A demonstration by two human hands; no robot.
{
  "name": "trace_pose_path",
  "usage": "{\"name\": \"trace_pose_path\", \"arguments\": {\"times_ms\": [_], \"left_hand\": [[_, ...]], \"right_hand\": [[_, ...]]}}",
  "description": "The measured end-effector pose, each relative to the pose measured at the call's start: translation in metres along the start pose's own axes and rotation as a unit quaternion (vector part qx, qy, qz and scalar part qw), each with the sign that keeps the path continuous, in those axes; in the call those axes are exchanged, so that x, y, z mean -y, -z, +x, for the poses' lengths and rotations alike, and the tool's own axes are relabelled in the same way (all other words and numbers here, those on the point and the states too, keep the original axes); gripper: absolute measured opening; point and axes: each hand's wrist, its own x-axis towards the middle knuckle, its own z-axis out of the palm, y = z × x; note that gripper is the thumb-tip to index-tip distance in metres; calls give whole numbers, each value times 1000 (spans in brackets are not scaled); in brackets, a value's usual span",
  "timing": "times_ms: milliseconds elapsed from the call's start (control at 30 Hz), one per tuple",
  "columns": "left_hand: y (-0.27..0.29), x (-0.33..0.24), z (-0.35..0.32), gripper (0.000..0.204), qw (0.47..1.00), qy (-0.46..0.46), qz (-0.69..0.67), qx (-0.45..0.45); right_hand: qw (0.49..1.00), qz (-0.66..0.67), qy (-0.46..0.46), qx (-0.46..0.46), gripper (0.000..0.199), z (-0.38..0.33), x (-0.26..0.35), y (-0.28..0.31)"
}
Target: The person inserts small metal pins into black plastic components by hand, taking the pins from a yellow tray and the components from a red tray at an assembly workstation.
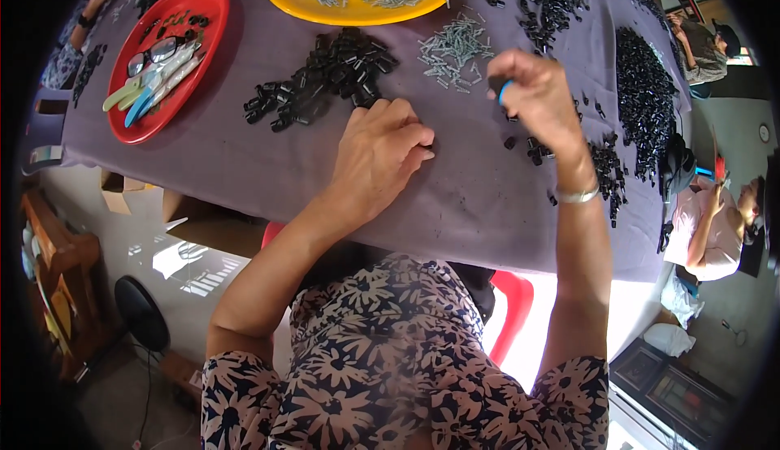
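My left hand (374, 156) rests low over the grey tablecloth, its fingers curled and the thumb pressed against the forefinger. Whatever it may pinch is too small to make out. Raised to the right, my right hand (540, 101) is closed around a black-and-blue handle (504, 91); the rest of that object is hidden. Just beyond my left hand lies a heap of small black plastic parts (345, 64). A pile of small metal springs (457, 48) sits beyond and between my hands. Some loose black parts (536, 151) lie beneath my right wrist.
A yellow tray (357, 16) of springs stands at the far side. On the left, a red tray (213, 28) carries glasses and several handled tools. More black parts (646, 101) spread along the right. Other people (715, 227) are near the table's right side.
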Motion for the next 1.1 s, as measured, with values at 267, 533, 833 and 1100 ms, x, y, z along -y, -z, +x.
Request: {"name": "trace_pose_path", "arguments": {"times_ms": [267, 533, 833, 1100], "left_hand": [[-3, 0, 1, 14, 1000, 17, -4, 6], [-1, 1, 1, 17, 1000, 24, -3, 19], [-2, 3, 1, 18, 1000, 15, 6, 12], [-2, 0, 3, 15, 1000, 22, -2, 17]], "right_hand": [[994, 78, 73, -22, 22, -53, -7, -74], [991, 70, 101, -54, 18, -51, -7, -77], [987, 12, 135, -89, 23, -53, 1, -81], [967, -94, 202, -125, 26, -56, 2, -85]]}}
